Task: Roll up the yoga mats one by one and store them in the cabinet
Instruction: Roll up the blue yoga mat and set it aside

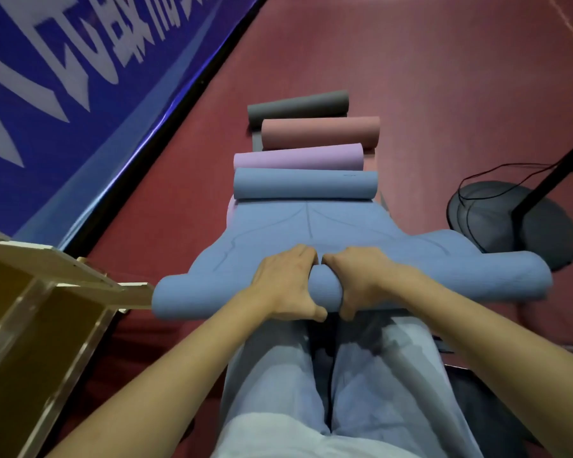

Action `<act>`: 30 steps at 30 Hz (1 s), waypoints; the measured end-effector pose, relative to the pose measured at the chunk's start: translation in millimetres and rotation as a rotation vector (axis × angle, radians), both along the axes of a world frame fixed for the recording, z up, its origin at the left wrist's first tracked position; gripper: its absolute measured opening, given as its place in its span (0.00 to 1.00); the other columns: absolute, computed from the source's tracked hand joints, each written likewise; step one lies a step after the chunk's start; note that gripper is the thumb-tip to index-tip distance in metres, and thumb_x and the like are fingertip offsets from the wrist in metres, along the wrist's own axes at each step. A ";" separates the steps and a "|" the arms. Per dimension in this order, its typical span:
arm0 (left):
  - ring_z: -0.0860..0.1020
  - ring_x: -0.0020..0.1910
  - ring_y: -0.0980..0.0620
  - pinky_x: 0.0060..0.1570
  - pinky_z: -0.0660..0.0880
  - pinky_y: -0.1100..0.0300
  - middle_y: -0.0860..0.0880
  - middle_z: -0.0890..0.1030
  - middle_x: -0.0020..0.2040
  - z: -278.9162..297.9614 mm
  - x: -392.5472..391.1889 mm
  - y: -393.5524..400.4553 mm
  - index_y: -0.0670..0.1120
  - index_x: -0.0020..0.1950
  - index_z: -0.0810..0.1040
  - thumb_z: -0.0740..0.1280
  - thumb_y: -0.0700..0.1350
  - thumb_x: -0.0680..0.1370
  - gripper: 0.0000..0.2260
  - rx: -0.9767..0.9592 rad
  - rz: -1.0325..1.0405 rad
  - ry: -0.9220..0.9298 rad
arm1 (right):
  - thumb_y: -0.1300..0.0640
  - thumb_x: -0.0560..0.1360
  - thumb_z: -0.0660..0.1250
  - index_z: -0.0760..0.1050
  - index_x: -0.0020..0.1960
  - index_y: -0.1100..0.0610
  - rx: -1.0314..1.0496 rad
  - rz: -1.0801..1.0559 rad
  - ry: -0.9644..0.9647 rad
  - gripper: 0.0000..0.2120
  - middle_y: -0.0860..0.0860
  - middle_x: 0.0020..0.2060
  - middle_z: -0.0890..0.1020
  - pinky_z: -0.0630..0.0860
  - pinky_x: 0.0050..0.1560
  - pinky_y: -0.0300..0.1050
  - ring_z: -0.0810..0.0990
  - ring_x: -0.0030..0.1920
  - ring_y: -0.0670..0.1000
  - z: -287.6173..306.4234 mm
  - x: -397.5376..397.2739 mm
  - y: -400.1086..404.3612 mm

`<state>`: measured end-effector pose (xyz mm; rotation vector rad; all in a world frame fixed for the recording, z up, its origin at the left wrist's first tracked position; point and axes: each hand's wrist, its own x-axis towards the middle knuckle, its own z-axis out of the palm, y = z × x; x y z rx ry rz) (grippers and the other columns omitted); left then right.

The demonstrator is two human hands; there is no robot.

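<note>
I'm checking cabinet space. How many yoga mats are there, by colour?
Blue mat: 1, rolled at both ends, both hands on the near roll
Purple mat: 1
Pink mat: 1
Grey mat: 1
Total: 4

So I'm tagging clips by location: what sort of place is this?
Probably a gym or sports hall: dark red sports flooring, a blue banner along the edge, and several rolled yoga mats.

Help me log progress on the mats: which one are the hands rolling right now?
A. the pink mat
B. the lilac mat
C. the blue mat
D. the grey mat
C: both the left hand and the right hand grip the near rolled end of the blue mat, while the grey, pink and lilac ones lie beyond it untouched.
</note>
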<state>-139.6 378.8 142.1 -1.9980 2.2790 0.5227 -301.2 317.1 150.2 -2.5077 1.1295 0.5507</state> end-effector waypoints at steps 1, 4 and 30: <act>0.77 0.53 0.47 0.47 0.70 0.53 0.54 0.73 0.55 -0.3 -1.2 1.5 0.52 0.60 0.69 0.76 0.67 0.62 0.34 -0.021 -0.005 -0.035 | 0.41 0.55 0.81 0.71 0.59 0.46 0.061 -0.012 0.013 0.36 0.47 0.49 0.81 0.78 0.44 0.48 0.80 0.46 0.52 3.1 2.6 -6.7; 0.78 0.54 0.46 0.47 0.67 0.53 0.51 0.75 0.58 -2.5 -6.1 1.9 0.48 0.64 0.70 0.78 0.70 0.61 0.41 -0.029 -0.036 -0.187 | 0.40 0.52 0.83 0.72 0.58 0.45 0.151 -0.019 0.058 0.38 0.45 0.49 0.80 0.79 0.46 0.47 0.80 0.46 0.51 2.5 10.2 -19.8; 0.80 0.52 0.47 0.48 0.70 0.53 0.52 0.81 0.53 -14.6 -1.4 -20.6 0.49 0.60 0.70 0.79 0.68 0.60 0.38 -0.061 0.074 -0.210 | 0.43 0.58 0.81 0.70 0.59 0.49 -0.019 0.039 0.019 0.34 0.48 0.47 0.78 0.75 0.43 0.48 0.76 0.44 0.54 -5.4 21.6 -28.5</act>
